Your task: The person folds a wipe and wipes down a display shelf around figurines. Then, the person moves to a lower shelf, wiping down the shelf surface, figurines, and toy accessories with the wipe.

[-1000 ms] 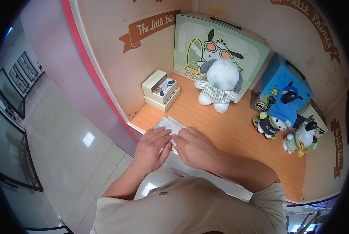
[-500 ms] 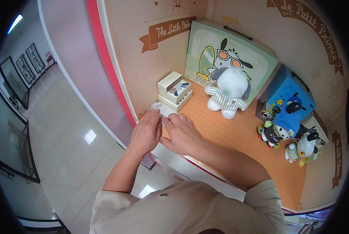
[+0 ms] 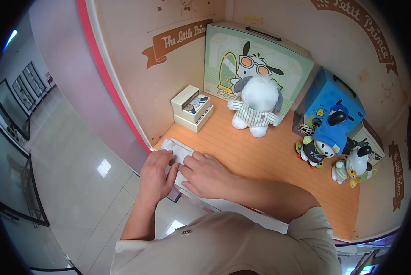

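Note:
A white cloth (image 3: 177,149) lies at the front left corner of the wooden shelf (image 3: 235,153). On the cloth's left part rests my left hand (image 3: 157,173), its fingers bent and close together over the edge. My right hand (image 3: 205,174) lies beside it on the cloth, fingers curled against the fabric, with the two hands almost touching. Behind the cloth stand stacked cream boxes (image 3: 192,109). A white plush dog (image 3: 259,103) in a striped shirt sits further back.
A green picture box (image 3: 283,59) stands against the back wall. To the right are a blue box (image 3: 331,94), a blue-hooded figure (image 3: 324,142) and a smaller white figure (image 3: 352,166). A pink-edged partition (image 3: 109,87) borders the shelf on the left.
Both hands have moved back toward the shelf's front edge, away from the cream boxes, with the cloth under them. More of the cloth shows now. The camera view has shifted.

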{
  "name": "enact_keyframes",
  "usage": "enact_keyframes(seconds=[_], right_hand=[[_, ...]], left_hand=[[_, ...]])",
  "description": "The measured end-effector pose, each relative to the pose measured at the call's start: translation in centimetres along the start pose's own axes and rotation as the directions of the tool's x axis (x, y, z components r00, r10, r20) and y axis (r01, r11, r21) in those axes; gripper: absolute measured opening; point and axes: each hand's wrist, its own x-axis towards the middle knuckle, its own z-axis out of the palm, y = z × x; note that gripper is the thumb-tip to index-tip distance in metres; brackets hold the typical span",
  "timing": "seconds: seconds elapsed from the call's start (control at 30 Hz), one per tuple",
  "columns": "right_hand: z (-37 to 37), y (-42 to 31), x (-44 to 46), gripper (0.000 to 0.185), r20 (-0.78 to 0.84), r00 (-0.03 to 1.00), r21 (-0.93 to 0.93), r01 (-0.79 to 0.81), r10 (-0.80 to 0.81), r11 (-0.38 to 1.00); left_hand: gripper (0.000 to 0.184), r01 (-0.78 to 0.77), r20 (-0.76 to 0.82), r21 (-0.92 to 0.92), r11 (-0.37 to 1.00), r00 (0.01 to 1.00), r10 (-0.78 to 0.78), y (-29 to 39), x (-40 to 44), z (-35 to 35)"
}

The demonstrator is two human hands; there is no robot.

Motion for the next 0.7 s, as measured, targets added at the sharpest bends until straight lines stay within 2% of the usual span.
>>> enact_keyframes(seconds=[0.07, 0.2, 0.4, 0.57, 0.7], right_hand=[[-0.1, 0.1, -0.4, 0.025, -0.013, 1.0, 0.005, 0.004, -0.004, 1.0], [-0.5, 1.1, -1.6, 0.013, -0.095, 0.995, 0.041, -0.023, 0.027, 0.999], [-2.1, 3.3, -4.3, 0.008, -0.177, 0.98, 0.013, -0.092, 0.093, 0.996], [-3.4, 5.7, -6.4, 0.007, -0.195, 0.96, -0.072, -0.218, 0.2, 0.973], [-3.6, 6.9, -6.5, 0.008, -0.189, 0.957, -0.061, -0.233, 0.218, 0.971]], left_hand=[[0.02, -0.004, 0.016, -0.009, 1.0, 1.0, 0.004, 0.5, 0.0, 0.1], [0.022, -0.14, 0.048, 0.001, 0.99, 0.989, 0.14, 2.0, 0.5, 1.3], [0.025, -0.186, 0.127, -0.098, 0.978, 0.972, 0.198, 3.9, 2.8, 3.4], [0.026, -0.265, 0.141, -0.148, 0.953, 0.948, 0.286, 4.8, 4.8, 6.5], [0.03, -0.134, 0.163, -0.151, 0.979, 0.974, 0.158, 5.3, 4.9, 6.7]])
